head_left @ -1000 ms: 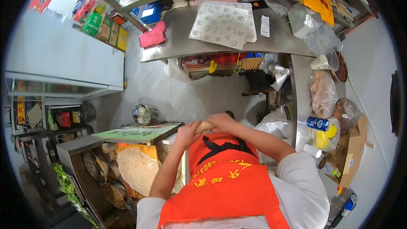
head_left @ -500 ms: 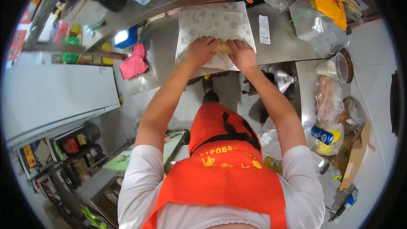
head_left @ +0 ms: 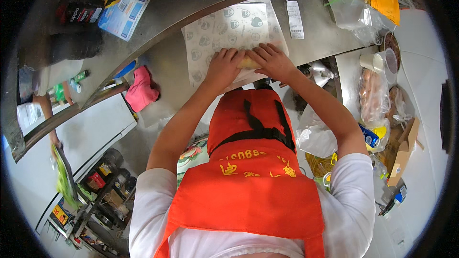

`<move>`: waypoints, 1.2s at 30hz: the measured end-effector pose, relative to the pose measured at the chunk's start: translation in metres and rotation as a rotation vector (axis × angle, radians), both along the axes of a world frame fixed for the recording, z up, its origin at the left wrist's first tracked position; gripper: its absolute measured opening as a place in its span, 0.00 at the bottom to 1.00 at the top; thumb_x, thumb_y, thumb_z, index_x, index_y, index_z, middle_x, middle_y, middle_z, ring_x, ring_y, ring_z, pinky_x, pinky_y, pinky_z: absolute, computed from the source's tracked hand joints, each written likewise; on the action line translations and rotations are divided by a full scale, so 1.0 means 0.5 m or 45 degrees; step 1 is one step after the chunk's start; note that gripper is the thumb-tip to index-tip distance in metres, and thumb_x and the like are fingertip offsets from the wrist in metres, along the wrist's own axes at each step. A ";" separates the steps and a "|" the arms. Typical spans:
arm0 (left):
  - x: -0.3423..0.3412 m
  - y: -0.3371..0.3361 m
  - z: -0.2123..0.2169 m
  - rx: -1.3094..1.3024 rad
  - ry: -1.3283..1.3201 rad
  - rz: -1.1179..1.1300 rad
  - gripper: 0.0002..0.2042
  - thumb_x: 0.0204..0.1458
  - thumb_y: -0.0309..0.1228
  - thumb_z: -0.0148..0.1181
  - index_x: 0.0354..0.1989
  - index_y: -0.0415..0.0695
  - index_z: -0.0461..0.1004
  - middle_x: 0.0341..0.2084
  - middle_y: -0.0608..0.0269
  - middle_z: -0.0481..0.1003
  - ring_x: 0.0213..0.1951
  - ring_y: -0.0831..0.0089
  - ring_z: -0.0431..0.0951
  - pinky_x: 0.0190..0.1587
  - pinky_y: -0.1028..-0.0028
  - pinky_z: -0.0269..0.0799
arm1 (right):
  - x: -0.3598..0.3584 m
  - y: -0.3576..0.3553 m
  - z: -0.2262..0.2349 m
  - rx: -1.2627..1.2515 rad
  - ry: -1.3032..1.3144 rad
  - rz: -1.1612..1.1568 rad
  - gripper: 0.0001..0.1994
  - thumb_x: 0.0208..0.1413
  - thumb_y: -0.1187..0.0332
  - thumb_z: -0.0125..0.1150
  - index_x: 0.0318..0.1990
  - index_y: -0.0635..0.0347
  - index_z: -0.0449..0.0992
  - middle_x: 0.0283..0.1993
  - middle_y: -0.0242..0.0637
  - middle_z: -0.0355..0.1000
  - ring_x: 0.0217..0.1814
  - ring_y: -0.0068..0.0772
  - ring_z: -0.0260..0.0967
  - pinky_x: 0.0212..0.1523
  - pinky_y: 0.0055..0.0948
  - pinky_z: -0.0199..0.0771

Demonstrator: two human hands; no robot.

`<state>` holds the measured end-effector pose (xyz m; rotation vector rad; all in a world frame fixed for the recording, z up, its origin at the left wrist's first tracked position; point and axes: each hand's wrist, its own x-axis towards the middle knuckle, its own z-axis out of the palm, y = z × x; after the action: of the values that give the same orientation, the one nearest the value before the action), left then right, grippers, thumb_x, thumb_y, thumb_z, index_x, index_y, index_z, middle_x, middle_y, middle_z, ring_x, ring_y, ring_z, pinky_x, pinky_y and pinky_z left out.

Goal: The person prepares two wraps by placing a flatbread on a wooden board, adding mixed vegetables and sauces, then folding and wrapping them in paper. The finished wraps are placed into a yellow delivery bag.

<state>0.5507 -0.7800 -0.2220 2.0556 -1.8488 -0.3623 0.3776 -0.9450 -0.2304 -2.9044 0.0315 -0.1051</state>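
Note:
A pale yellow rolled flatbread (head_left: pixel 248 62) lies on a sheet of printed white wrapping paper (head_left: pixel 224 28) spread on the steel counter (head_left: pixel 315 38). My left hand (head_left: pixel 222 66) presses on its left end and my right hand (head_left: pixel 269 60) covers its right end. Both hands grip the roll from above, fingers curled over it, so most of it is hidden. I wear an orange apron (head_left: pixel 248 172) over a white shirt.
A white receipt (head_left: pixel 295 19) lies right of the paper. Clear plastic bags (head_left: pixel 356 12), a white cup (head_left: pixel 368 61) and bagged food (head_left: pixel 373 95) sit at the right. A pink cloth (head_left: pixel 141 91) lies at the left. Boxes (head_left: pixel 125 7) sit on the upper shelf.
The view has shifted so the counter and paper sit nearer. Both hands stay on the roll at the paper's near edge, now closed more tightly over it.

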 end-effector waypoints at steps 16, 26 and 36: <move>0.045 -0.019 0.061 0.196 -0.101 -0.028 0.09 0.52 0.36 0.62 0.37 0.46 0.78 0.49 0.63 0.75 0.52 0.63 0.74 0.52 0.62 0.70 | 0.062 -0.035 0.082 0.456 0.011 0.098 0.30 0.51 0.48 0.64 0.57 0.56 0.72 0.52 0.43 0.67 0.56 0.51 0.67 0.59 0.46 0.65; 0.010 -0.061 0.064 -0.044 -0.613 0.171 0.19 0.52 0.30 0.53 0.53 0.39 0.73 0.56 0.51 0.71 0.64 0.51 0.63 0.66 0.43 0.50 | 0.193 -0.062 0.072 0.246 0.476 -0.291 0.12 0.55 0.66 0.55 0.45 0.55 0.77 0.47 0.41 0.76 0.43 0.49 0.76 0.43 0.44 0.77; 0.005 -0.063 -0.040 -0.244 -0.257 0.451 0.19 0.47 0.26 0.54 0.50 0.38 0.74 0.50 0.52 0.73 0.56 0.55 0.70 0.65 0.49 0.55 | 0.138 0.004 0.027 0.026 0.204 -0.183 0.33 0.50 0.64 0.65 0.63 0.62 0.61 0.63 0.45 0.60 0.63 0.46 0.61 0.64 0.43 0.61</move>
<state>0.5532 -0.8113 -0.2422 2.2901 -1.5070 0.1146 0.4467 -0.9432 -0.2168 -2.8798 0.2677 0.1031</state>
